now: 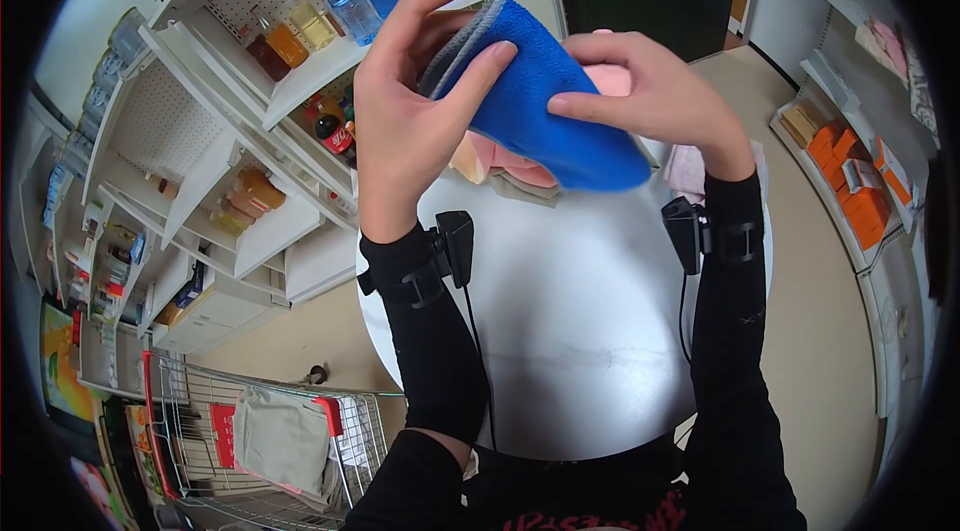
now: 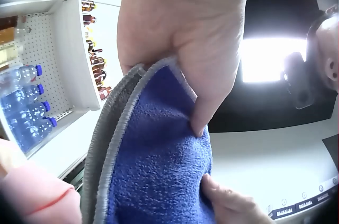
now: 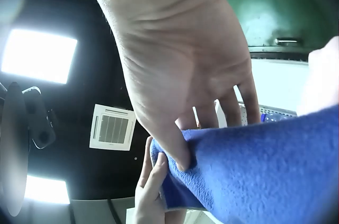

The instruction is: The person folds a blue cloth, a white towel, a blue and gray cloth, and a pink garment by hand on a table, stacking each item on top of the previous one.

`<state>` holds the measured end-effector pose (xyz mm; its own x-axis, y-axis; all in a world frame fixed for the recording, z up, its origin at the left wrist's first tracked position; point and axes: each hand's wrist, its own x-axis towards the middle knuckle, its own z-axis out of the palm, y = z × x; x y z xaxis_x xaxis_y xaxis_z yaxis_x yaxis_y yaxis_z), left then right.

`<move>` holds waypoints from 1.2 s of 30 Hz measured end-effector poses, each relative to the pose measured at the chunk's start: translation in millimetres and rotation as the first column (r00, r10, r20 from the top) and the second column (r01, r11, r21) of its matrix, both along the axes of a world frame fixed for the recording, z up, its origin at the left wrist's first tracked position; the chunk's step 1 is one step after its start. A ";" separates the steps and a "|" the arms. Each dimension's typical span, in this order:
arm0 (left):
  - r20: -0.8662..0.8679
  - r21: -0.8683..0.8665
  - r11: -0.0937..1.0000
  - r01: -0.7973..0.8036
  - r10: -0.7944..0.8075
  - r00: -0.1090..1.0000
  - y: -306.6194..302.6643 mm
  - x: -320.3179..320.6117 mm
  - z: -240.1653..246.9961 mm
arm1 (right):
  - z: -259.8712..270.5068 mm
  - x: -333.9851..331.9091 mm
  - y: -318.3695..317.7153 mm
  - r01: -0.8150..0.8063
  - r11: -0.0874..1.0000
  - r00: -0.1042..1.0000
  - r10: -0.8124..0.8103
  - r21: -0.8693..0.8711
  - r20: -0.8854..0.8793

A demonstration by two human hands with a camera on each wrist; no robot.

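Since it's one item under two grips, I list L to R: L hand, thumb & fingers clamped on grey-trimmed end; blue microfibre cloth, doubled, held up over wht. round table; R hand, pinching R side, thumb in front. Step's prob. folding: I'd match edges & keep light, even tension.

Two hands, one blue cloth, one white table, one shopping cart, two wrist cameras, four blue-capped bottles and, in the right wrist view, two ceiling lights are counted.
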<state>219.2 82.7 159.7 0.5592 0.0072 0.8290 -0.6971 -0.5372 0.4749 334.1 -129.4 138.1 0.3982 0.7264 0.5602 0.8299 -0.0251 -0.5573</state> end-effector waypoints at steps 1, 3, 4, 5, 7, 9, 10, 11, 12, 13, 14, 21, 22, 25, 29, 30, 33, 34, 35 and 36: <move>0.000 -0.008 1.000 0.009 -0.009 1.000 -0.2 -0.5 0.1 | -0.3 -0.3 3.8 -0.046 0.997 0.987 0.035 -0.068 -0.154; -0.002 -0.091 0.996 -0.003 0.003 1.000 -1.9 0.6 -0.3 | -0.9 0.6 5.2 -0.100 0.987 0.950 0.056 -0.128 -0.307; -0.002 -0.173 0.985 -0.018 0.017 1.000 -2.9 1.2 -0.7 | -1.0 1.2 5.2 -0.114 0.992 0.936 0.089 -0.054 -0.340; -0.004 -0.254 0.967 -0.032 0.032 0.999 -3.0 1.4 -0.6 | -0.8 1.8 5.8 -0.126 0.992 0.921 0.125 0.021 -0.370; -0.150 -0.262 0.959 -0.108 0.070 0.986 -0.1 1.0 -2.3 | -1.2 4.4 6.7 -0.137 0.986 0.904 0.164 0.095 -0.396; -0.428 -0.244 0.936 -0.254 0.131 0.894 4.6 1.4 -5.5 | -3.0 10.6 4.5 -0.115 0.984 0.912 0.158 0.132 -0.378; -0.427 -0.246 0.935 -0.255 0.132 0.895 7.2 3.9 -8.0 | -3.1 12.6 3.6 -0.104 0.983 0.916 0.153 0.150 -0.370; -0.411 -0.290 0.931 -0.222 0.088 0.907 10.8 8.4 -10.8 | -3.7 14.2 3.0 -0.105 0.983 0.916 0.154 0.150 -0.370; -0.394 -0.332 0.924 -0.188 0.045 0.918 13.7 12.6 -12.7 | -4.6 15.8 2.3 -0.077 0.988 0.918 0.122 0.131 -0.378; -0.376 -0.372 0.916 -0.152 0.001 0.927 15.7 15.2 -14.4 | -4.9 16.8 1.6 -0.048 0.992 0.918 0.088 0.113 -0.387; -0.376 -0.371 0.916 -0.151 0.000 0.927 16.1 15.6 -14.7 | -5.4 17.5 0.8 -0.017 0.995 0.917 0.053 0.095 -0.394; -0.300 -0.432 0.902 -0.024 -0.118 0.946 18.7 17.5 -17.7 | -6.7 16.6 2.2 -0.003 0.995 0.927 0.042 0.104 -0.373; -0.301 -0.431 0.902 -0.024 -0.119 0.946 20.4 17.5 -18.2 | -7.1 15.8 2.8 -0.008 0.994 0.928 0.049 0.112 -0.369; -0.307 -0.423 0.904 0.070 -0.215 0.927 21.5 14.6 -13.6 | -6.5 15.9 2.3 -0.014 0.995 0.923 0.052 0.101 -0.381; -0.232 -0.557 0.829 0.045 -0.207 0.951 0.6 15.5 -13.3 | -4.4 15.6 0.1 0.028 0.991 0.925 0.024 0.131 -0.379; -0.231 -0.557 0.829 0.045 -0.206 0.951 -0.4 13.9 -12.3 | -4.0 15.7 -0.1 0.051 0.987 0.927 0.009 0.150 -0.376; -0.529 -0.418 0.905 -0.076 -0.175 0.831 -2.5 10.7 -10.5 | -6.5 16.8 1.8 0.147 0.969 0.927 -0.065 0.200 -0.370; -0.528 -0.418 0.905 -0.076 -0.174 0.831 -1.7 12.6 -11.8 | -7.1 17.1 2.6 0.194 0.955 0.924 -0.101 0.225 -0.368; -0.497 -0.402 0.914 -0.054 -0.168 0.851 0.0 16.4 -15.1 | -7.5 17.6 2.8 0.193 0.955 0.924 -0.100 0.225 -0.368; -0.465 -0.384 0.923 -0.033 -0.163 0.870 0.5 19.7 -16.9 | -7.7 18.6 2.6 0.185 0.956 0.923 -0.089 0.230 -0.374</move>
